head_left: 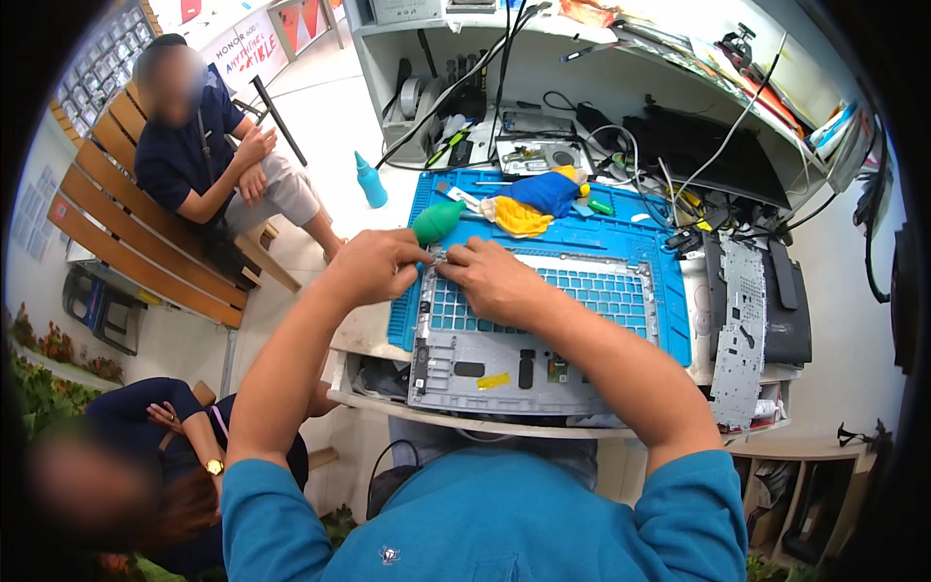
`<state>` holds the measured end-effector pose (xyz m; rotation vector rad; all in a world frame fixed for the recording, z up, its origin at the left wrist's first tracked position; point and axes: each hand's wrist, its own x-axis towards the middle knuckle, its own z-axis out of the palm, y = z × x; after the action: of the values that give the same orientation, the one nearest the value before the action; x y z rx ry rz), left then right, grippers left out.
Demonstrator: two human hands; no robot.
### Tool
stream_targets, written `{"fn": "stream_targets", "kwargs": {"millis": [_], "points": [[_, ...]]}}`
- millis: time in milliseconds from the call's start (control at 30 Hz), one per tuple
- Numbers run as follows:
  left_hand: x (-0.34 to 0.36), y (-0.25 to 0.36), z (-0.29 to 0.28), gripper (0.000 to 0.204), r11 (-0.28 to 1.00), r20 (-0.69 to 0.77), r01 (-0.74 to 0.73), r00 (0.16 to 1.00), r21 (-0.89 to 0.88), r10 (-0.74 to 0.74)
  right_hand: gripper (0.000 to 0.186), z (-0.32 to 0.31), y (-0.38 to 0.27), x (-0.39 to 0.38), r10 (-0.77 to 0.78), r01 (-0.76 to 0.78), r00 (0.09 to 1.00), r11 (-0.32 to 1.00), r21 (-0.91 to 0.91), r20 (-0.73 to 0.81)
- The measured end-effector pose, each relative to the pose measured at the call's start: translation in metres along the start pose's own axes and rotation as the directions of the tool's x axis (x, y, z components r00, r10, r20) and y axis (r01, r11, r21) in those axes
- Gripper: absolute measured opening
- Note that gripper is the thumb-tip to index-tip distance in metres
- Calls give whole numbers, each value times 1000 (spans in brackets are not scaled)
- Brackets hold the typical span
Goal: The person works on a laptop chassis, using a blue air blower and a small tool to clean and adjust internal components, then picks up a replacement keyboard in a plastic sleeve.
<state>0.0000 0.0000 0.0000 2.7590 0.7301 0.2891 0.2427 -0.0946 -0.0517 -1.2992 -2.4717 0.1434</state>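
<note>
A grey laptop top case (448, 393) lies with its keyboard openings exposed on a blue work mat (671, 335), its near edge hanging past the mat. At its far left corner my left hand (378, 267) and my right hand (492, 278) meet, fingers bent and pinched together around a small metallic part. That part is mostly hidden by the fingertips, so its kind is unclear. The right wrist passes over the keyboard openings. Just beyond the fingers sits a green rubber air blower (439, 222). A yellow-and-blue cloth (543, 197) is bunched up farther back on the mat.
A light-blue squeeze bottle (370, 184) stands left of the mat. A perforated metal plate (742, 315) leans at the right, by a black panel (787, 291). Cables hang from the shelf over the cluttered back. Two people sit at the left, one on a wooden bench (145, 242).
</note>
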Motion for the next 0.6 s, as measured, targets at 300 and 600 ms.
{"fn": "stream_targets", "kwargs": {"millis": [300, 600], "points": [[2, 13, -5, 26, 996, -40, -57, 997, 74, 60, 47, -12, -1, 0, -7, 7, 1000, 1000, -12, -9], [23, 44, -32, 21, 991, -346, -105, 936, -87, 69, 44, -11, -1, -1, -26, 25, 998, 999, -25, -49]]}}
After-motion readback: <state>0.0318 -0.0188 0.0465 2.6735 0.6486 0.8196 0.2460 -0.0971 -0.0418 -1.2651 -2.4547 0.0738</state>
